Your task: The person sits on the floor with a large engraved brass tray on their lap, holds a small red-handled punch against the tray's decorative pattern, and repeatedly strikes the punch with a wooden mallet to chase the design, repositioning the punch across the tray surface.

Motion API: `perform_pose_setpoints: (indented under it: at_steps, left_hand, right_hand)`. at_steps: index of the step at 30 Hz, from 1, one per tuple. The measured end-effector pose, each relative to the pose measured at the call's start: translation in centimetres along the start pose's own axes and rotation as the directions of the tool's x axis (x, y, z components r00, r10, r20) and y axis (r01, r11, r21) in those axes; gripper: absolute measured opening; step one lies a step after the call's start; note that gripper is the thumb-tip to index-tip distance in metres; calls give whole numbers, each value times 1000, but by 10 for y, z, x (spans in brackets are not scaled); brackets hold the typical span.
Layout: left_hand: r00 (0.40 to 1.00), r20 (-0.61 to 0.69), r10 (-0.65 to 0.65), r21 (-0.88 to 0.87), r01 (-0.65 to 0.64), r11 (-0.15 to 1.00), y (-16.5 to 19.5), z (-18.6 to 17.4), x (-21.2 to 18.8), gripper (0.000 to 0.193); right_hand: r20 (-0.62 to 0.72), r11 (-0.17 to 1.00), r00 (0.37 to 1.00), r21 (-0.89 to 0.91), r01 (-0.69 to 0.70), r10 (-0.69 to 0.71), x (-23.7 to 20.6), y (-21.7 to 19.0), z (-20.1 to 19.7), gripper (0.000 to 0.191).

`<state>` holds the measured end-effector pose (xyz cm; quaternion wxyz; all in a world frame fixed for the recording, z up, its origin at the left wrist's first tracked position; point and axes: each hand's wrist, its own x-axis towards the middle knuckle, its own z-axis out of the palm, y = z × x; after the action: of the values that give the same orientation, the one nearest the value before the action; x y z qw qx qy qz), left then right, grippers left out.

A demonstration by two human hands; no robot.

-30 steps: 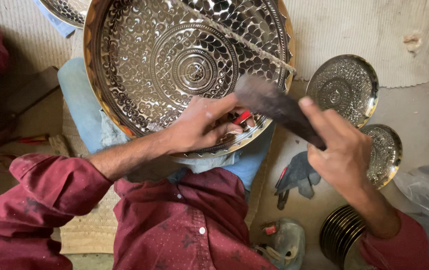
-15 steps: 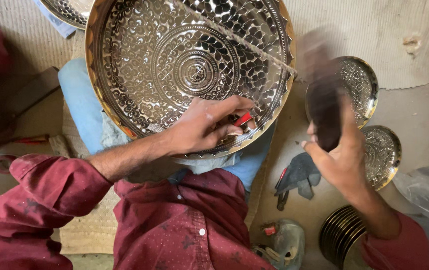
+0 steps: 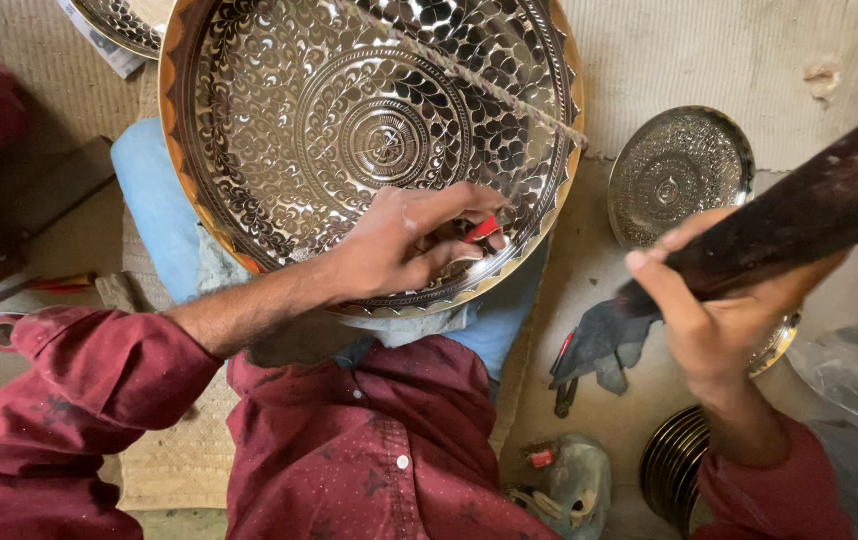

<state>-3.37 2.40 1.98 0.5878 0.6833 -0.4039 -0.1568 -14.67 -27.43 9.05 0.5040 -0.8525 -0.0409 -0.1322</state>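
Note:
A large round metal tray (image 3: 279,130) with a dense engraved pattern and a gold-coloured rim rests tilted on my lap. My left hand (image 3: 404,245) lies on its lower inner edge, fingers pinched on a small red-tipped tool (image 3: 482,230) whose point touches the tray. My right hand (image 3: 719,310) is raised to the right of the tray and grips a dark wooden mallet (image 3: 809,215), which points up and to the right, well away from the tool.
A smaller engraved plate (image 3: 679,175) lies on the floor at right, another partly hidden under my right hand. A dark glove (image 3: 599,345), a stack of plates (image 3: 674,465) and a second tray's edge (image 3: 124,20) are nearby. Blue cloth (image 3: 154,210) pads my lap.
My right hand has swung the mallet from beside the red-tipped tool up and out to the right. My left hand and the tray have stayed in place.

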Motion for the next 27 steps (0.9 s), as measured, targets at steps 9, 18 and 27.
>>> perform_pose_setpoints:
  at_steps: [9, 18, 27]
  left_hand:
    - [990, -82, -111, -25, 109, 994, -8, 7, -3, 40]
    - [983, -164, 77, 87, -64, 994, -2, 7, -4, 43]
    - [993, -99, -58, 98, 68, 993, -7, 11, -8, 40]
  right_hand:
    - [146, 991, 980, -16, -134, 134, 26, -19, 23, 92]
    - [258, 917, 938, -381, -120, 230, 30, -13, 15, 77]
    - [282, 849, 958, -517, 108, 50, 34, -21, 13, 75]
